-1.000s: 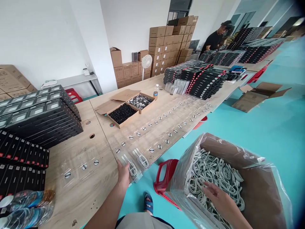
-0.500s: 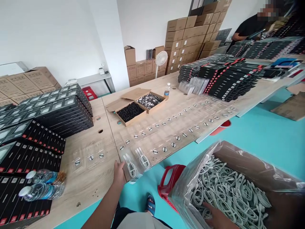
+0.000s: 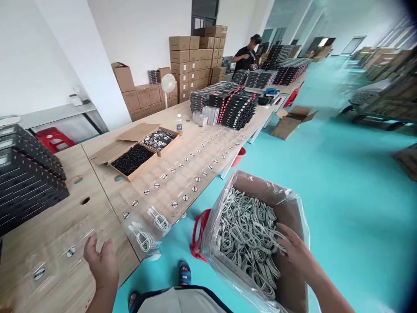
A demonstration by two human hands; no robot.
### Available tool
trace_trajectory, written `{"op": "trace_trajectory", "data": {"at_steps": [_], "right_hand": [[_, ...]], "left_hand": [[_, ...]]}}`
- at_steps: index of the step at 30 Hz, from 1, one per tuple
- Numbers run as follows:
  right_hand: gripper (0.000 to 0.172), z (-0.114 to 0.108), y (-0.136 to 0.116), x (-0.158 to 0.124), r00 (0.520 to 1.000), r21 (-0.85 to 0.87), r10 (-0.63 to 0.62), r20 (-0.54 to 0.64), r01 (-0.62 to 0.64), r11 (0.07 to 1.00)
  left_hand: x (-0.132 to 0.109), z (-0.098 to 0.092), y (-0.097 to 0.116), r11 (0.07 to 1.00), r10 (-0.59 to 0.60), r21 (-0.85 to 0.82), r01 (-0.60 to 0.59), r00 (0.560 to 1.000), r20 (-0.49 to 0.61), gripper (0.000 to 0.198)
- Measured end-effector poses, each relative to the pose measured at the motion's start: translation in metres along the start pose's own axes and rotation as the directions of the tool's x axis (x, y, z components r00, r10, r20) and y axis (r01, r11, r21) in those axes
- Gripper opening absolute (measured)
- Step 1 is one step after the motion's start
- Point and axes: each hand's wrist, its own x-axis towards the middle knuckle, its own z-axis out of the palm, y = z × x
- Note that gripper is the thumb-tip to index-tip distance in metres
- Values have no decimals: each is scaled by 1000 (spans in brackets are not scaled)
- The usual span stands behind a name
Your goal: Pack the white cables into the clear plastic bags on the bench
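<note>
Cardboard walls of a carton (image 3: 291,226), lined with a clear plastic bag (image 3: 224,265), hold a deep heap of coiled pale grey cables (image 3: 247,239). From here I see a red plastic stool (image 3: 197,234) just beside the carton's left side, and teal floor around it.

My right hand (image 3: 295,250) is inside the carton, its fingers (image 3: 282,230) at the edge of the coils; I can't tell whether they've closed on any cable. My left hand (image 3: 101,261) is open, fingers spread, over the wooden table (image 3: 48,221), well apart from the right and touching nothing I can make out. Just beside it, at the table's edge, lie two bagged cables (image 3: 142,238).

Clear bags with round black-and-white stickers (image 3: 182,187) run along the table. Beyond them, one open cardboard tray (image 3: 107,154) holds small black pieces (image 3: 132,158), and a second (image 3: 172,139) holds black-and-white patterned packets (image 3: 158,139). Stacked black boxes (image 3: 233,108) stand farther along, with a co-worker (image 3: 246,56) at the far end.
</note>
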Motion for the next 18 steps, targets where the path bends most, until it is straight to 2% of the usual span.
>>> {"op": "trace_trajectory", "data": {"at_steps": [1,3,4,5,6,7,8,9,10,11,12,13,15,16,18], "right_hand": [[68,-3,-10,-8,999,92,-13,-31,16,996],[70,7,-32,-29,997,295,-75,10,68,953],[68,20,-43,-40,991,390,-118,69,82,917],[65,37,-55,-52,976,470,-167,139,83,879],[61,58,-66,-64,957,525,-205,207,68,848],[58,81,-77,-77,934,565,-240,266,50,824],[55,105,-87,-89,897,589,-281,341,29,808],[53,128,-96,-102,854,601,-326,406,19,799],[53,150,-103,-113,790,595,-378,483,22,804],[52,168,-109,-122,727,569,-428,537,62,820],[51,183,-114,-130,680,524,-467,565,142,840],[47,194,-118,-136,659,457,-492,568,245,855],[40,209,-127,-142,687,284,-526,501,443,850],[39,213,-133,-144,708,209,-540,455,505,837],[40,222,-148,-148,723,155,-574,385,562,813]], "left_hand": [[-7,4,13,1000,-11,-2,11,998,56,54],[-29,16,39,994,-14,-100,44,960,278,45],[-43,24,52,989,-10,-128,77,891,455,43],[-58,32,63,985,-20,-120,123,777,630,44],[-72,42,72,977,-34,-112,182,649,760,44],[-86,50,79,957,-40,-120,264,529,848,45],[-98,59,85,928,-49,-102,359,388,920,47],[-107,66,89,892,-49,-85,443,282,958,50],[-113,71,92,862,-58,-63,503,221,974,50],[-116,73,94,847,-68,-54,529,209,976,48],[-116,73,95,846,-64,-81,528,252,966,45],[-112,70,96,861,-55,-112,497,310,949,42],[-99,57,99,911,-26,-151,384,419,908,39],[-91,49,101,935,-13,-147,323,442,897,40],[-74,31,105,968,4,-113,226,435,901,41]]}}
